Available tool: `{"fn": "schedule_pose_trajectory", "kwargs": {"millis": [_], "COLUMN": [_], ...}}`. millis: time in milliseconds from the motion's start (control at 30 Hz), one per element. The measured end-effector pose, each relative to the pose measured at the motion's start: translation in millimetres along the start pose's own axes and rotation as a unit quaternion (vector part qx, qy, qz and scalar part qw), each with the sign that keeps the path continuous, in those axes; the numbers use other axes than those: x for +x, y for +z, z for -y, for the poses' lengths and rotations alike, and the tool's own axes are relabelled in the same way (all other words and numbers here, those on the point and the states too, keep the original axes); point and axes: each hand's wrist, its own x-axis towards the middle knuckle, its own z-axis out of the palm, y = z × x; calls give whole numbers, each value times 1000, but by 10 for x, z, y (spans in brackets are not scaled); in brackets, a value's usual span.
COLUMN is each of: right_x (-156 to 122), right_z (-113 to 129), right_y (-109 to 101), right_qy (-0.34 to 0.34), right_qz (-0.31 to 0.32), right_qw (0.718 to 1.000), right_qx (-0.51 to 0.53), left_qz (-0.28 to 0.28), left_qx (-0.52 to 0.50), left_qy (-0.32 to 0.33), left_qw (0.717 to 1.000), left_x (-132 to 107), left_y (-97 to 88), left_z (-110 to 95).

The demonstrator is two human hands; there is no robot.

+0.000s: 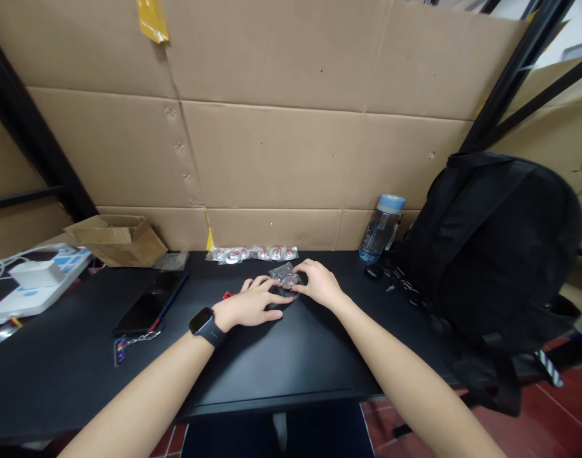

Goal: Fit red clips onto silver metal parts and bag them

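Both my hands rest on the black table [295, 356] around a small clear plastic bag [285, 277] with a red and white piece inside. My left hand [252, 304], with a black watch on its wrist, lies low with fingers reaching to the bag's near edge. My right hand [319, 283] pinches the bag's right side. A small red piece [228, 295] lies just left of my left hand. Behind, a row of several similar clear bags [252, 254] lies against the cardboard wall.
A black backpack [491, 254] fills the right side, with a clear water bottle [380, 229] beside it. A phone [150, 304] with a keychain [128, 343], an open cardboard box [116, 238] and a white power strip with charger [35, 280] sit at the left.
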Motion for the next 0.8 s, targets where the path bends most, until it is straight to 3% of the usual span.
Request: {"fn": "schedule_pose_trajectory", "kwargs": {"millis": [133, 467, 800], "right_x": [3, 53, 148], "right_z": [2, 19, 266], "right_y": [31, 135, 238], "right_qy": [-4, 27, 20], "right_qz": [14, -33, -44], "right_qw": [1000, 999, 998], "right_qx": [14, -33, -52], "left_qz": [-3, -14, -23], "left_qx": [-2, -8, -4], "left_qy": [6, 17, 32], "left_qw": [1000, 1000, 999], "left_x": [-5, -12, -38], "left_y": [2, -13, -39], "left_z": [4, -13, 27]}}
